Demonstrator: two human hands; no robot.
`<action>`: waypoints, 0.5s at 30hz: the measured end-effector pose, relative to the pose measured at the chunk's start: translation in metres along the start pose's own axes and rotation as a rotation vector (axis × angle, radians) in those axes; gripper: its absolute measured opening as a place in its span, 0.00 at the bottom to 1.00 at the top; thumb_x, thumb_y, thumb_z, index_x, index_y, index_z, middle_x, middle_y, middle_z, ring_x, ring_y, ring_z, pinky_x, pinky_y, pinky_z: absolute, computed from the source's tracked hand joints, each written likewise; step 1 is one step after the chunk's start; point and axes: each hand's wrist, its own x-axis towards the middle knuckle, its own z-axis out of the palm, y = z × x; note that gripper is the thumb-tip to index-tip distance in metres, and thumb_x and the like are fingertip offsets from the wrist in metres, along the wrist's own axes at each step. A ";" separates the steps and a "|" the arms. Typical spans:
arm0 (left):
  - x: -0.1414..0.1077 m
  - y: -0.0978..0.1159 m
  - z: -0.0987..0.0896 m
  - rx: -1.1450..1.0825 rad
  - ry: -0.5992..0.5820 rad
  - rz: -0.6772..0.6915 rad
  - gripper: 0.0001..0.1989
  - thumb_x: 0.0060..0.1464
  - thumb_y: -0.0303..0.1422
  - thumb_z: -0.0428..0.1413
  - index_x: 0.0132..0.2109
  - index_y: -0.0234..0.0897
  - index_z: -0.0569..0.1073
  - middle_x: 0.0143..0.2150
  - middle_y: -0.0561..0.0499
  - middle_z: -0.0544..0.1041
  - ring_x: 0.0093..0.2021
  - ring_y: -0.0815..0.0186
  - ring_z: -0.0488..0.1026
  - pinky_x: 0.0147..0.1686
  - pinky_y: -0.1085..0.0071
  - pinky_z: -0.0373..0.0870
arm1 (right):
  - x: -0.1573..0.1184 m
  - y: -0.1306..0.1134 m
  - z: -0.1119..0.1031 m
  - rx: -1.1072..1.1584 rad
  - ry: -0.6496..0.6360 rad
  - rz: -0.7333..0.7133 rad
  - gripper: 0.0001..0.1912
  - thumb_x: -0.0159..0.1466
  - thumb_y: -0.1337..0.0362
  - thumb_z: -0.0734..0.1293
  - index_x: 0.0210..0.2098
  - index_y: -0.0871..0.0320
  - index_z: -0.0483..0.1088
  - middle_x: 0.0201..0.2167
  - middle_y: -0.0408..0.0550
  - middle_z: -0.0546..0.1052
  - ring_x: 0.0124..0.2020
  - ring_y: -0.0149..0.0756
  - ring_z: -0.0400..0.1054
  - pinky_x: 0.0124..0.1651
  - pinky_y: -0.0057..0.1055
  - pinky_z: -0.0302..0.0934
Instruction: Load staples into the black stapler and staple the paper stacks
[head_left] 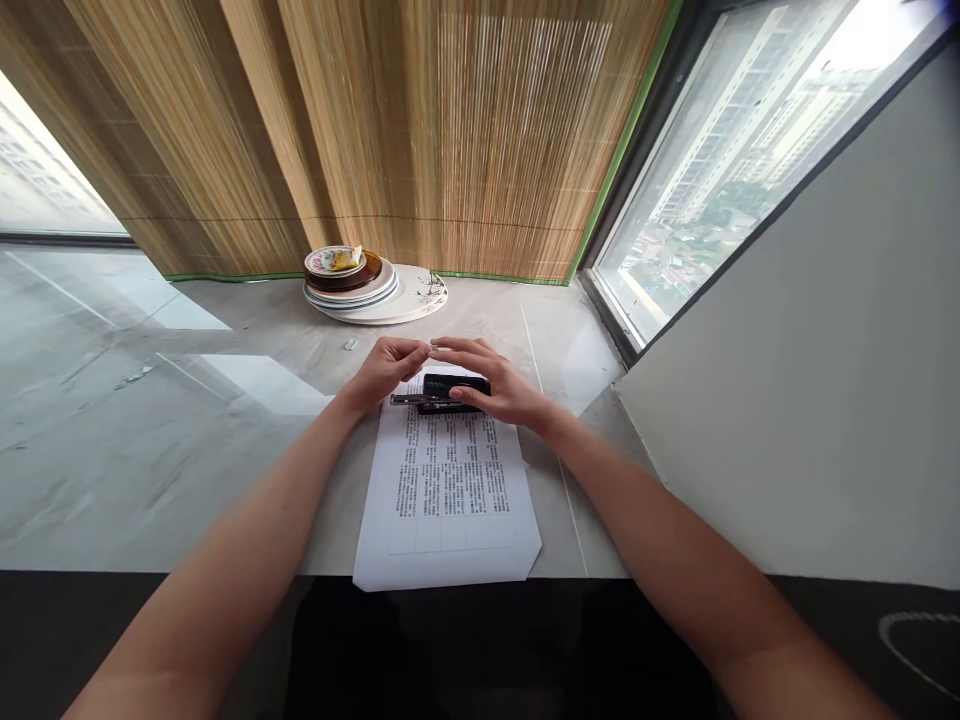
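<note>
Head view: my left hand [386, 366] is closed, its fingers curled and pinched just beyond the left end of a black stapler [442, 384]; I cannot tell whether something small sits between the fingertips. My right hand [495, 382] arches over the stapler's right end, thumb across it and fingers stretched left to meet the other hand; I cannot tell how firmly it grips. The stapler lies across the far part of the printed paper [450, 550], whose near edge overhangs the tabletop [112, 470]. Farther left, stacked plates [352, 290] stand before the slatted bamboo blind [375, 120].
</note>
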 end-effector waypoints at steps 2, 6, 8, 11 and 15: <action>-0.001 0.004 0.002 -0.001 0.006 0.000 0.31 0.61 0.55 0.63 0.22 0.36 0.67 0.20 0.55 0.57 0.22 0.72 0.52 0.24 0.70 0.48 | 0.000 -0.001 0.001 -0.032 -0.033 0.024 0.27 0.75 0.52 0.66 0.72 0.37 0.63 0.74 0.44 0.65 0.72 0.46 0.60 0.73 0.55 0.56; -0.001 0.007 0.006 -0.017 0.019 -0.020 0.33 0.60 0.58 0.62 0.20 0.37 0.65 0.20 0.54 0.57 0.22 0.70 0.52 0.24 0.70 0.48 | 0.001 -0.004 0.001 -0.081 0.000 0.050 0.27 0.75 0.59 0.66 0.72 0.38 0.65 0.72 0.43 0.68 0.70 0.44 0.63 0.73 0.55 0.58; 0.000 0.004 0.006 -0.039 0.027 -0.033 0.33 0.58 0.59 0.63 0.21 0.38 0.66 0.20 0.55 0.57 0.22 0.70 0.52 0.24 0.70 0.48 | 0.002 -0.006 0.000 -0.072 0.033 0.059 0.26 0.75 0.59 0.67 0.71 0.39 0.66 0.71 0.44 0.70 0.70 0.44 0.64 0.71 0.54 0.61; 0.003 -0.002 0.003 -0.003 0.122 -0.043 0.29 0.59 0.58 0.62 0.24 0.38 0.73 0.20 0.55 0.58 0.22 0.69 0.54 0.24 0.70 0.51 | 0.002 -0.002 -0.003 -0.036 0.101 0.113 0.24 0.75 0.59 0.66 0.69 0.41 0.68 0.71 0.45 0.71 0.70 0.43 0.64 0.63 0.48 0.69; 0.004 -0.007 -0.010 0.415 0.560 -0.117 0.20 0.67 0.46 0.55 0.31 0.39 0.78 0.22 0.52 0.62 0.26 0.63 0.62 0.31 0.67 0.60 | -0.005 0.024 -0.018 -0.163 0.235 0.258 0.20 0.75 0.60 0.63 0.64 0.46 0.74 0.67 0.48 0.75 0.66 0.44 0.69 0.61 0.49 0.69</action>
